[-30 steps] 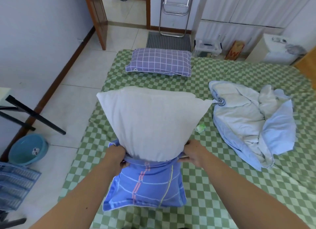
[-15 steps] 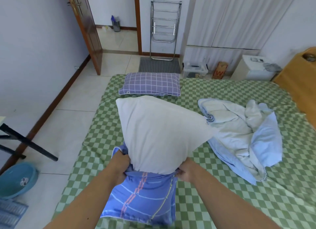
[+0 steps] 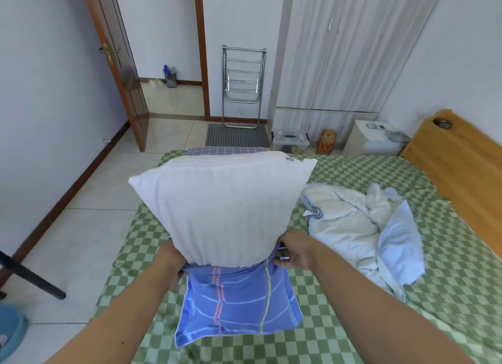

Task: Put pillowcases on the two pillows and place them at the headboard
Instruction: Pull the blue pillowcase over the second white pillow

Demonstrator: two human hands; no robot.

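We hold the plump white pillow (image 3: 225,208) upright over the green-and-white checked bedsheet (image 3: 448,276), its lower end sunk into the mouth of the blue striped pillowcase (image 3: 239,304), which hangs below it and rests on the bed. Standing it on end this way seems meant to let the filling's weight help the pillow slide down while we draw the cloth up.

Our left hand (image 3: 172,260) grips the gathered edge of the case at the pillow's left side; its fingers are tucked behind the fabric, so we cannot tell exactly how they curl. Our right hand (image 3: 294,252) pinches the opposite edge of the opening between thumb and fingers, against the pillow's right side. Taking both sides keeps the mouth stretched wide and even.

Most of the pillow is bare, so we judge this first covering to be only begun. The second pillow, already in a purple grid-pattern case (image 3: 217,151), lies behind at the far edge of the bed, mostly hidden. The wooden headboard (image 3: 456,157) stands to our right, well apart from both. A crumpled pale blue quilt (image 3: 364,227) lies between us and it.
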